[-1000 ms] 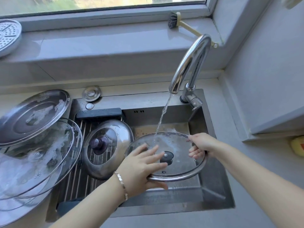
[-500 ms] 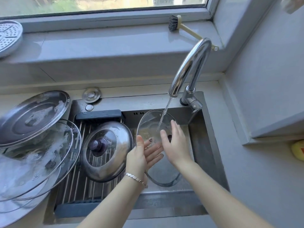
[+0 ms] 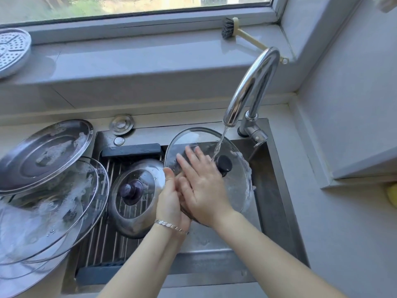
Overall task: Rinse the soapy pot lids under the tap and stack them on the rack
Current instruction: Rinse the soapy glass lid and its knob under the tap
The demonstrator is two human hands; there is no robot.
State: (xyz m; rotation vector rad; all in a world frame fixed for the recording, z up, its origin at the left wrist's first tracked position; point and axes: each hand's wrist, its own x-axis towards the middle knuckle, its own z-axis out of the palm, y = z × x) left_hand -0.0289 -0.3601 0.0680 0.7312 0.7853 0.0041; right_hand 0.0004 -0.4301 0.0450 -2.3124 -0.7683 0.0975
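A glass pot lid (image 3: 235, 183) with a black knob (image 3: 225, 164) stands tilted in the sink (image 3: 277, 190), and the stream from the chrome tap (image 3: 253, 87) lands just beside the knob. My left hand (image 3: 170, 198) holds the lid's lower left rim, thumb in front and fingers behind the glass. My right hand (image 3: 200, 183) lies flat on the lid's face with straight fingers. A steel lid with a dark knob (image 3: 133, 190) rests on the roll-up rack (image 3: 103, 239) over the sink's left half. Several soapy lids (image 3: 47, 190) are piled at the left.
On the window sill lie a dish brush (image 3: 231, 29) and, at the far left, a perforated steamer plate (image 3: 11, 50). A round metal cap (image 3: 121, 124) sits behind the sink. A yellow object (image 3: 392, 194) shows at the right edge under a ledge.
The glass lid went from lying flat to tilted up under the stream, knob side towards me. My right hand left the rim and now lies flat on its face; my left hand took the lower rim.
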